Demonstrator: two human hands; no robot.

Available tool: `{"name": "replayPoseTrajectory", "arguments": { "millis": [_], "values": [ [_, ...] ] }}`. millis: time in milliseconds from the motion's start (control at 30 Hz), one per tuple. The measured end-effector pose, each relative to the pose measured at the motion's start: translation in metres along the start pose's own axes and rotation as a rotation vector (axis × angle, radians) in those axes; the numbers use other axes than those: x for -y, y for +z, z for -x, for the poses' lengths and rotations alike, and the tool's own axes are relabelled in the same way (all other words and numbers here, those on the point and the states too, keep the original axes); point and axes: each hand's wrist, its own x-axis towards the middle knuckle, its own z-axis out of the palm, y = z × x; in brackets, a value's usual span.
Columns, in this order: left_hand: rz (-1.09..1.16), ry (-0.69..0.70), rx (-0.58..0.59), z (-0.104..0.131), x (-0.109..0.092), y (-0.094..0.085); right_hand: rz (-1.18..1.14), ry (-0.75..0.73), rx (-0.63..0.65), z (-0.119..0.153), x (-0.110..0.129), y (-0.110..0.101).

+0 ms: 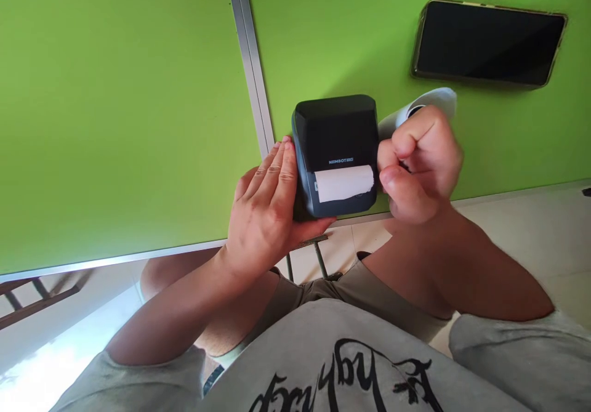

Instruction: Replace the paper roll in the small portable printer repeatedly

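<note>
My left grip [263,212] is clasping the printer [337,130] from 9 o'clock, probably steadying it near the edge of the surface [314,36]; my right grip [422,161] is sitting curled at 3 o'clock, its contents unclear.

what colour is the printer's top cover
The top cover is black, seen best in the head view.

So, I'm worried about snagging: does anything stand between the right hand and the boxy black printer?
Nothing visible does: the right hand is close beside the printer, at its right side, though contact is unclear. The curled white sheet shows just beyond the hand, farther from the person.
</note>
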Motion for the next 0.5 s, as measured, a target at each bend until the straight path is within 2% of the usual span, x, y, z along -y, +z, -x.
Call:
{"name": "replayPoseTrajectory", "arguments": {
  "millis": [100,300,500],
  "values": [
    [-0.001,-0.005,-0.010,0.0004,-0.0012,0.0024,-0.143,-0.095,-0.078,0.0001,-0.0054,0.0018],
    [-0.030,-0.007,-0.063,0.0023,-0.0060,0.0082,-0.087,-0.118,-0.091,-0.0001,-0.0054,0.0042],
    [0.010,-0.004,-0.081,0.0016,-0.0032,0.0057,-0.047,-0.065,-0.102,0.0018,-0.0052,0.0038]
  ]
}}
